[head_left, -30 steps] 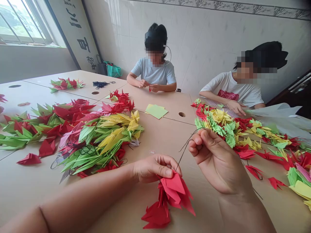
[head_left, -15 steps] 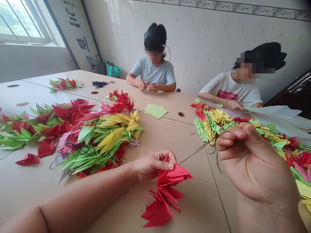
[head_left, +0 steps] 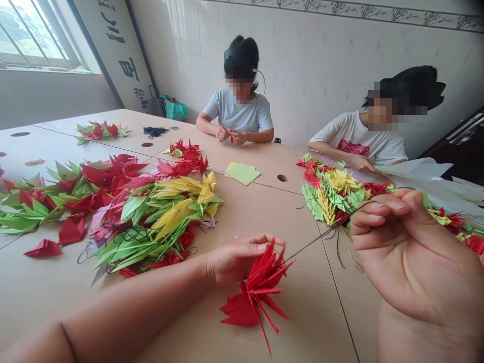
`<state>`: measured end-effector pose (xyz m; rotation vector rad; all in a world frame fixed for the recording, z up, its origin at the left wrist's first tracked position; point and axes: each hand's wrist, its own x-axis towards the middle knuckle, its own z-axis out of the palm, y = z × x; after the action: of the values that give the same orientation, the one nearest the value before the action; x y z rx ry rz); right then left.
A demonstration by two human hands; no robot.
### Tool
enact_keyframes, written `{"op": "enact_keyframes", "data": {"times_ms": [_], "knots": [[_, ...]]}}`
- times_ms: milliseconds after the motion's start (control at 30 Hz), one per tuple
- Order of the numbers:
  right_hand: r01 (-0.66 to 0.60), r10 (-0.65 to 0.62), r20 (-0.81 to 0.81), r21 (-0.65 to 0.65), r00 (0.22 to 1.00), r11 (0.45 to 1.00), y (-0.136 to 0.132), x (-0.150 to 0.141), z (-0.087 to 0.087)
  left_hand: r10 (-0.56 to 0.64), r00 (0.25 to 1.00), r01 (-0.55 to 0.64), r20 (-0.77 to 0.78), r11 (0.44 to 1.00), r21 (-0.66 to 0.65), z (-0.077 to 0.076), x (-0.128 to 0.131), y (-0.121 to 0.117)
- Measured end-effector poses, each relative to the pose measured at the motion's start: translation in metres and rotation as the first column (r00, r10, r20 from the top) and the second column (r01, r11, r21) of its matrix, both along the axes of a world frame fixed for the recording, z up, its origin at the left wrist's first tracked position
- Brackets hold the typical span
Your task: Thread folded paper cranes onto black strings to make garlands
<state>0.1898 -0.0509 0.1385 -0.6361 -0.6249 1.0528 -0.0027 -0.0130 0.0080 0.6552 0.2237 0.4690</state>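
My left hand (head_left: 236, 259) rests low over the tan table (head_left: 264, 212) and pinches a bunch of red folded paper cranes (head_left: 255, 295) that hang below its fingers. A thin dark thread (head_left: 321, 238) runs taut from that bunch up and to the right. My right hand (head_left: 401, 247) is raised at the right, its fingers closed on the thread's upper end. Short loose thread ends dangle below that hand.
Heaps of red, green and yellow paper cranes lie at the left (head_left: 124, 212) and at the right (head_left: 340, 194). Green paper squares (head_left: 242, 173) lie mid-table. Two other people (head_left: 240, 108) (head_left: 378, 131) sit across the table, hands busy with paper.
My right hand has pulled the thread out to the right, from close above the red bunch to well clear of it. The red bunch has turned and drawn tight under my left hand.
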Motion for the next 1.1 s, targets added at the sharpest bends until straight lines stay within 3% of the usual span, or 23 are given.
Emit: {"op": "enact_keyframes", "data": {"times_ms": [200, 567, 767, 1100], "knots": [[0.026, -0.026, -0.018, 0.012, 1.000, 1.000, 0.001, 0.004, -0.002, -0.200, 0.980, 0.201, -0.018, 0.975, 0.094, -0.005, -0.001, -0.003], [0.115, -0.116, -0.066, -0.019, 0.991, 0.993, 0.004, 0.003, 0.000, -0.219, 0.970, 0.237, -0.108, 0.951, 0.200, -0.004, -0.003, -0.006], [0.154, -0.153, -0.102, -0.003, 0.983, 0.988, 0.005, 0.006, 0.003, -0.301, 0.948, 0.317, -0.107, 0.927, 0.198, -0.001, -0.003, -0.003], [0.256, -0.250, -0.119, 0.034, 0.961, 0.966, 0.007, 0.020, 0.007, -0.181, 0.982, 0.184, -0.056, 0.981, 0.057, -0.009, -0.003, -0.004]]}}
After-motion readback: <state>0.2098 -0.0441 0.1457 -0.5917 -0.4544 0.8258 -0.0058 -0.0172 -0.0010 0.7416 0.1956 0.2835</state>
